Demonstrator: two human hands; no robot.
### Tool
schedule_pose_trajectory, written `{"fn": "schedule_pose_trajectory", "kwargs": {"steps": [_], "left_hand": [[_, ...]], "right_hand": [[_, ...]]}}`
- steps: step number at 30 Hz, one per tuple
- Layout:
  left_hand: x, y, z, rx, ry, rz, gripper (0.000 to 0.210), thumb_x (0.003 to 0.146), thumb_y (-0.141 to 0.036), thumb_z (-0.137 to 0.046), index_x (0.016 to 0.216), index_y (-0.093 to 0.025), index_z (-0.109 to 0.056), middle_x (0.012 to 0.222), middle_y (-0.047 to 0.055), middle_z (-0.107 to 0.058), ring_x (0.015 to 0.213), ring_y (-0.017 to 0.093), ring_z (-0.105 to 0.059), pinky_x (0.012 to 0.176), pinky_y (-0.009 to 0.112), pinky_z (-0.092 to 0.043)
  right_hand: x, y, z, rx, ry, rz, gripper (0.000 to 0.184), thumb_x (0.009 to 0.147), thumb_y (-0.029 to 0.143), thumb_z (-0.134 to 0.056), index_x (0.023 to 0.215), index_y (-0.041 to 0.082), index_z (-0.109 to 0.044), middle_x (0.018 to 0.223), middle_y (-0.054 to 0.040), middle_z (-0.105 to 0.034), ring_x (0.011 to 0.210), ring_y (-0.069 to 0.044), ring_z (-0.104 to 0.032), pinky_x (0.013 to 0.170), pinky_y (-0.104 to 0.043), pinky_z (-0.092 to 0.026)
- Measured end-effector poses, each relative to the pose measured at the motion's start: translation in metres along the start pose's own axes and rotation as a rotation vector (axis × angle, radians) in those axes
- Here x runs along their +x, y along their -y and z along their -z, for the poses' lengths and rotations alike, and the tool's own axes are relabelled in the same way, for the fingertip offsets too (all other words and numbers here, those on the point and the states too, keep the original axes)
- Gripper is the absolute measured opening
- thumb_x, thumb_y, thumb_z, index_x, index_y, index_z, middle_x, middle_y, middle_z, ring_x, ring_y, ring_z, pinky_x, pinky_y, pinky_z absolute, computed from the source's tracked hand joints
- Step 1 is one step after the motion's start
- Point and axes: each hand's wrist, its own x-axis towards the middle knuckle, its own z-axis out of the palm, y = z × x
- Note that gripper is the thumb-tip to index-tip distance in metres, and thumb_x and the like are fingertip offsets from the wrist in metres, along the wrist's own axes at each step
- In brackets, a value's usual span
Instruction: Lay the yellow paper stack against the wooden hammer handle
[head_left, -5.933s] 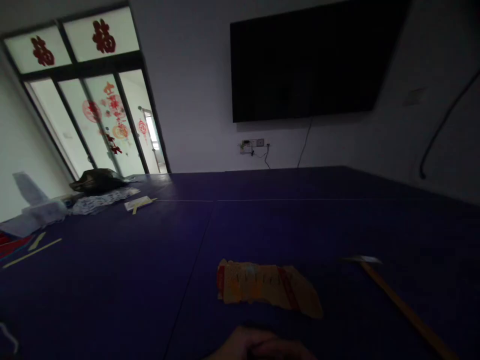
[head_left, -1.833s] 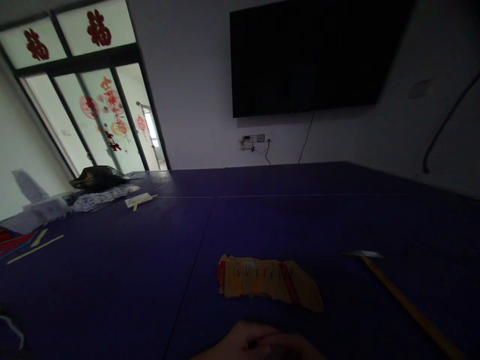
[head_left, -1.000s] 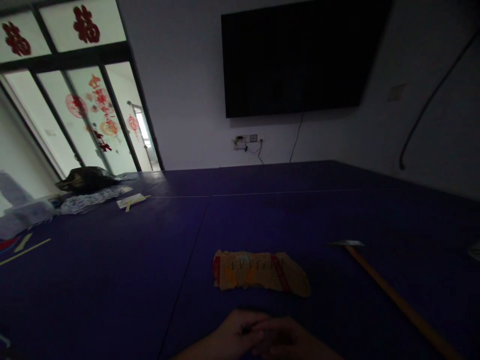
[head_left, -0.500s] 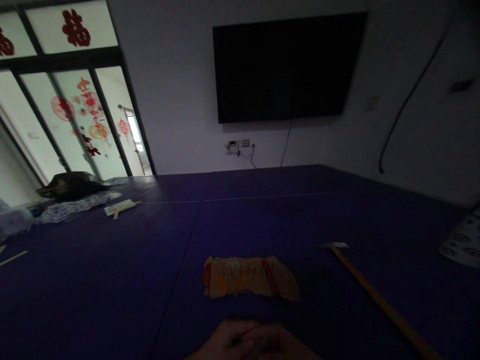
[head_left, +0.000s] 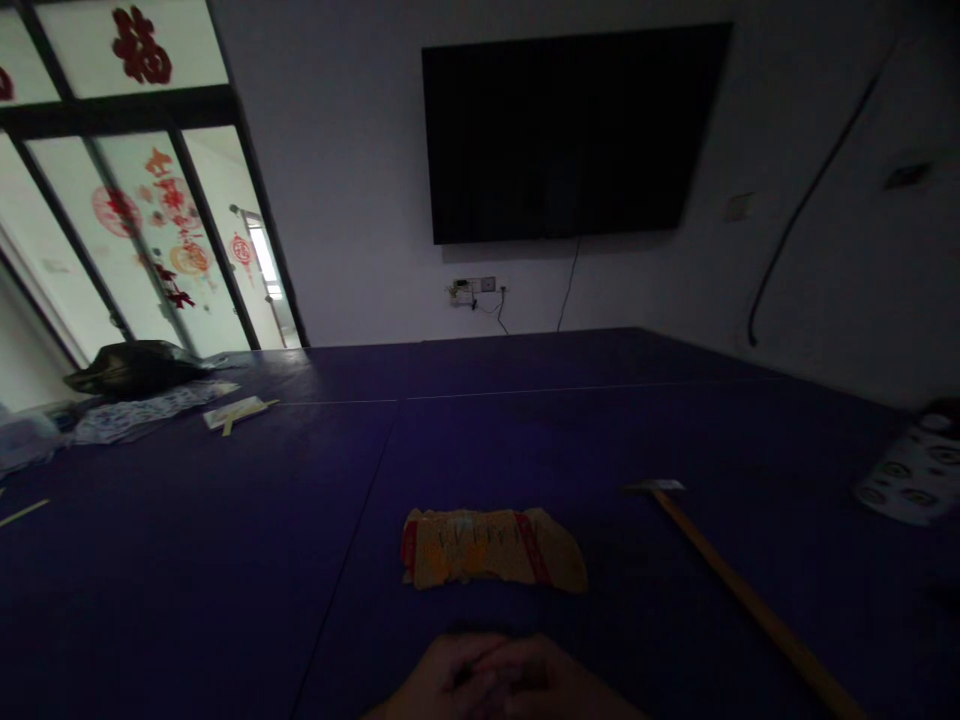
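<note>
My left hand [head_left: 439, 682] and my right hand [head_left: 551, 685] rest together at the near edge of a dark blue table [head_left: 225, 560], fingers curled against each other. The dim light hides whether anything small lies between them. Just beyond the hands lies a torn piece of tan cardboard [head_left: 491, 548] with red stripes, flat on the table and apart from both hands. To the right lies a hammer [head_left: 739, 598] with a long wooden handle, its metal head pointing away from me.
A printed white sheet [head_left: 907, 475] lies at the right edge. At the far left sit a black bag [head_left: 131, 367], a patterned cloth [head_left: 142, 412] and a small packet with sticks [head_left: 236, 412]. A dark screen [head_left: 570, 130] hangs on the wall beyond the table.
The view has swung to the right, bringing the printed sheet into sight and pushing the left-side clutter toward the edge. My hands stay pressed together; cardboard and hammer have not moved.
</note>
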Motion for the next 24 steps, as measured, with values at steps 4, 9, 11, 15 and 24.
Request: {"fn": "schedule_pose_trajectory", "kwargs": {"steps": [4,9,11,15,24], "left_hand": [[-0.0012,-0.0028,-0.0021,-0.023,-0.009,-0.028,0.057,0.081,-0.062,-0.039,0.091,-0.011,-0.062,0.066,0.0,-0.045,0.06,0.01,-0.038,0.054,0.019,-0.03],[-0.0015,-0.0068,-0.002,-0.005,-0.003,-0.038,0.058,0.08,-0.063,-0.04,0.094,-0.012,-0.063,0.067,0.001,-0.048,0.061,0.011,-0.04,0.056,0.02,-0.032],[-0.0011,-0.0069,-0.0018,0.005,-0.01,-0.034,0.058,0.08,-0.064,-0.04,0.094,-0.012,-0.063,0.067,0.001,-0.05,0.061,0.011,-0.041,0.058,0.02,-0.034],[-0.0003,-0.0057,-0.0029,-0.026,-0.01,-0.016,0.058,0.08,-0.064,-0.04,0.091,-0.012,-0.063,0.065,0.0,-0.049,0.058,0.01,-0.04,0.055,0.02,-0.032],[-0.0012,-0.0022,-0.0014,-0.051,0.032,-0.022,0.054,0.08,-0.063,-0.041,0.083,-0.013,-0.06,0.066,-0.002,-0.036,0.059,0.009,-0.03,0.053,0.019,-0.023]], "right_hand": [[0.0005,0.0011,-0.0024,0.077,-0.029,0.016,0.029,0.065,0.028,-0.073,0.093,0.019,-0.071,0.087,-0.005,-0.072,0.086,-0.02,-0.064,0.083,-0.038,-0.044],[0.0021,0.0037,-0.003,0.054,-0.045,0.024,0.03,0.065,0.027,-0.074,0.094,0.02,-0.071,0.085,-0.0052,-0.073,0.081,-0.019,-0.065,0.078,-0.036,-0.046],[0.0023,0.0031,-0.0023,0.064,-0.044,0.032,0.031,0.065,0.025,-0.074,0.095,0.019,-0.071,0.084,-0.0053,-0.073,0.08,-0.019,-0.066,0.077,-0.034,-0.046],[0.0019,0.0008,-0.0018,0.078,-0.032,0.027,0.033,0.064,0.029,-0.075,0.095,0.018,-0.071,0.086,-0.0063,-0.073,0.083,-0.019,-0.066,0.078,-0.034,-0.046],[-0.0015,0.0034,-0.0034,-0.046,-0.002,-0.016,0.034,0.068,0.039,-0.07,0.097,0.021,-0.07,0.088,-0.0032,-0.069,0.082,-0.019,-0.063,0.077,-0.033,-0.044]]}}
